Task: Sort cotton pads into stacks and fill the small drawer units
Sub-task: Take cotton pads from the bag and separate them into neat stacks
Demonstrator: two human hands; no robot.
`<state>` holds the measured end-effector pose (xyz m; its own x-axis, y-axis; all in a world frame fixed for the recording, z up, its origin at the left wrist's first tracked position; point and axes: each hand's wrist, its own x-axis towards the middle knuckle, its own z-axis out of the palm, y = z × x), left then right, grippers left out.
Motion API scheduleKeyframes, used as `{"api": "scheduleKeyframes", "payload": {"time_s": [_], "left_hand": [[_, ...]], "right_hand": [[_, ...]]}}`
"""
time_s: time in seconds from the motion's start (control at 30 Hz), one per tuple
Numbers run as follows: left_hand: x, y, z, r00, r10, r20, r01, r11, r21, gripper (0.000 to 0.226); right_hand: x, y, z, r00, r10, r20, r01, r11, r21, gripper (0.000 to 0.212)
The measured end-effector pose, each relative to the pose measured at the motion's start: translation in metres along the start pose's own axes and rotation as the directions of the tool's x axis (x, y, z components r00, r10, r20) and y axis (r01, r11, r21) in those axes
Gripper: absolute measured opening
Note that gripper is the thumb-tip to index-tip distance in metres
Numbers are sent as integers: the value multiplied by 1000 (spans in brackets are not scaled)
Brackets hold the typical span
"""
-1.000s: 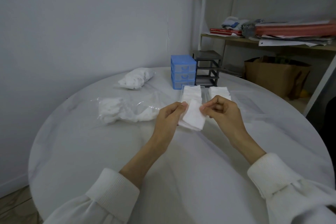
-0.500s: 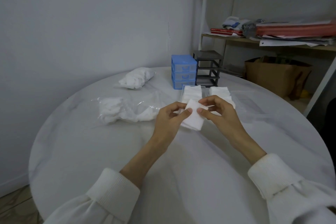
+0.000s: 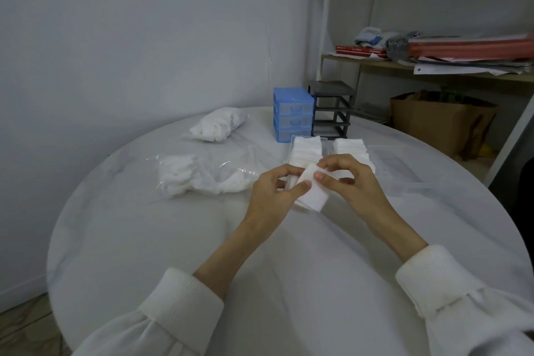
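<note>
My left hand (image 3: 273, 192) and my right hand (image 3: 351, 183) both pinch a small stack of square white cotton pads (image 3: 313, 195) just above the table, thumbs meeting on its top. Behind them lie two clear drawer trays (image 3: 326, 145) packed with rows of cotton pads (image 3: 307, 149). A blue drawer unit (image 3: 293, 114) with three shut drawers stands at the back. A dark grey drawer frame (image 3: 332, 108) with no drawers in it stands to its right. An opened plastic bag of loose pads (image 3: 199, 176) lies left of my hands.
The round white table (image 3: 179, 240) has a second, closed bag of pads (image 3: 219, 124) at the back left. A shelf with papers and books (image 3: 462, 52) and a brown paper bag (image 3: 439, 121) stand beyond the table on the right.
My hands have drawn closer together on the pads, and my thumbs now meet on top of the stack. The stack sits a little lower and flatter than before.
</note>
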<state>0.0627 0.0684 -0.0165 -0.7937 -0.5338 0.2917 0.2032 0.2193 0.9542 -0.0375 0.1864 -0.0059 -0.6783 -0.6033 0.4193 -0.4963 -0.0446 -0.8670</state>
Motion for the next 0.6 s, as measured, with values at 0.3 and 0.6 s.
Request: {"api": "scheduleKeyframes", "payload": {"time_s": [0.3,0.6], "left_hand": [[-2,-2,3,996,68,58,-75,990,123,14],[-3,0,2,992,114,59,-118,991,64,31]], "right_hand": [[1,2,1,999,5,43,-3,999,-34,13],[-2,2,4,999,18,35,-18,1000,-7,18]]}}
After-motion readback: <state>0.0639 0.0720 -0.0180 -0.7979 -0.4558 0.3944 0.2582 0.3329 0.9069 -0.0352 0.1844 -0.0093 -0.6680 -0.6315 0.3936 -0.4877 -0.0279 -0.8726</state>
